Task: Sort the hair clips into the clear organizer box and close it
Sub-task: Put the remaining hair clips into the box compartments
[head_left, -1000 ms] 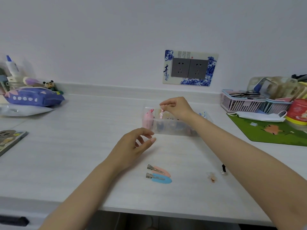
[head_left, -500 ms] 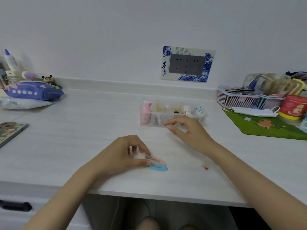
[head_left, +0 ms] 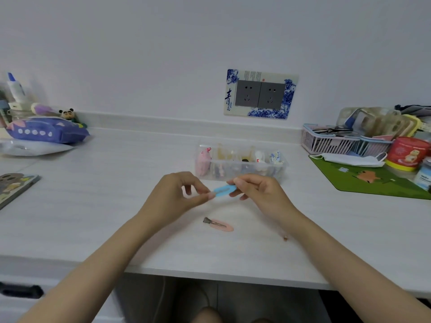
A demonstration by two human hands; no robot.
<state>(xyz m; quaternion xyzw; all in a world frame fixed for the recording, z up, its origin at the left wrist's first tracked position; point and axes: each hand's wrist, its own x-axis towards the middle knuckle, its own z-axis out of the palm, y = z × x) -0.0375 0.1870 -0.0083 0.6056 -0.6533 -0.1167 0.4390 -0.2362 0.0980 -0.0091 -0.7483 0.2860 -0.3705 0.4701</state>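
A blue hair clip (head_left: 223,190) hangs above the desk, pinched at one end by my left hand (head_left: 177,197) and at the other by my right hand (head_left: 261,194). Just behind them stands the clear organizer box (head_left: 240,165), open on top, with several small clips in its compartments and a pink one at its left end. A pink hair clip (head_left: 219,224) with a metal end lies flat on the desk below my hands. A tiny brownish piece (head_left: 285,238) shows beside my right forearm, mostly hidden.
A green mat (head_left: 373,180) with a face mask (head_left: 349,159) lies to the right, behind it pink baskets (head_left: 331,141) and a red tin (head_left: 408,155). At far left sit a purple pouch (head_left: 46,132) and a book (head_left: 14,187). The desk's front edge runs close below my forearms.
My left hand lifted the blue clip off the desk, away from the pink one. My right hand came back from the box and took the clip's other end.
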